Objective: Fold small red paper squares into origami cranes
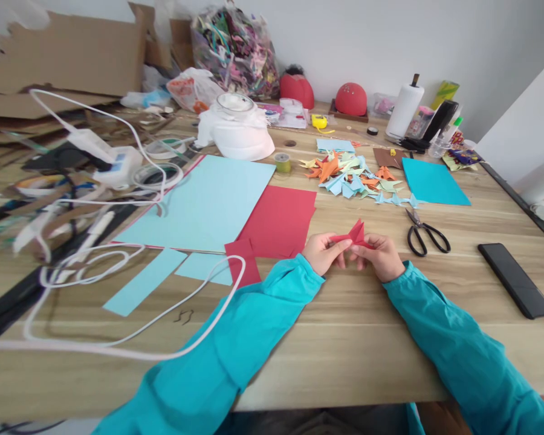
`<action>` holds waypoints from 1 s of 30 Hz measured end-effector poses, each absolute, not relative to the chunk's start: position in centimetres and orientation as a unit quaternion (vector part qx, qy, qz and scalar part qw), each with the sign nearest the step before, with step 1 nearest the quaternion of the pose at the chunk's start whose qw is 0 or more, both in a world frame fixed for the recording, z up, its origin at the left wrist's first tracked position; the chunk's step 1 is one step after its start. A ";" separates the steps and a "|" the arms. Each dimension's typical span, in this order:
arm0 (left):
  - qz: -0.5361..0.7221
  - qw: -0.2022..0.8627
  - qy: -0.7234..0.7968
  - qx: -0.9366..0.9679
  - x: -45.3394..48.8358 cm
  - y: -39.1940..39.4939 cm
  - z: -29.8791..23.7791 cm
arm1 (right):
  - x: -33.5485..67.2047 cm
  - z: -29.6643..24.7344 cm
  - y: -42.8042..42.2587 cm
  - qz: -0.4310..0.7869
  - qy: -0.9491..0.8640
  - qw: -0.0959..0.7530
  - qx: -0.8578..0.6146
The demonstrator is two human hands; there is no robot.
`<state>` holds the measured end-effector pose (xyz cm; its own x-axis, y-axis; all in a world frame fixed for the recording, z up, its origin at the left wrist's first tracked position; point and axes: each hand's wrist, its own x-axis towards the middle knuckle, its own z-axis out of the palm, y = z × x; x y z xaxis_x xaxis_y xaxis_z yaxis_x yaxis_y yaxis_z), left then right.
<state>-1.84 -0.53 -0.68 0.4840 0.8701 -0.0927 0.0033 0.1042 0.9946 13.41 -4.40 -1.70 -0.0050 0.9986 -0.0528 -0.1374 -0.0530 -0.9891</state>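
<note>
A small red folded paper figure (357,232), with points sticking up and out to the sides, is held between both hands above the wooden table. My left hand (324,252) pinches its left side, thumb on top. On the other side my right hand (381,257) grips the right end between thumb and fingers. Just behind the hands lies a heap of folded paper cranes (344,175) in orange, pale blue and pale green. Black-handled scissors (424,232) rest to the right of my right hand. Red paper sheets (278,220) lie left of my left hand.
Pale blue sheets (204,199) and cut strips (145,281) lie at left, crossed by a white cable (163,356). A power strip (118,163) sits among clutter. At right are a black phone (517,279) and bright blue paper (435,181). A thread spool (281,162) stands farther back.
</note>
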 end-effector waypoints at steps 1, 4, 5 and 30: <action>0.341 0.637 0.380 0.578 -1.8 -0.5 -0.7 | 13.4 -1.7 -4.4 0.550 -0.445 0.520 -0.479; 0.346 0.637 0.372 0.579 -1.9 -0.5 -0.6 | 13.4 -1.7 -4.3 0.557 -0.444 0.514 -0.479; 0.347 0.640 0.368 0.579 -1.9 -0.5 -0.6 | 13.4 -1.7 -4.3 0.557 -0.449 0.511 -0.477; 0.390 0.638 0.341 0.569 -1.9 -0.5 -0.7 | 13.2 -1.6 -4.5 0.536 -0.465 0.540 -0.452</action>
<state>-1.91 -0.48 -0.68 0.4625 0.8866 0.0090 -0.1105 0.0476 0.9927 13.16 -4.48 -1.63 -0.0076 0.9998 0.0178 -0.1600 0.0163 -0.9870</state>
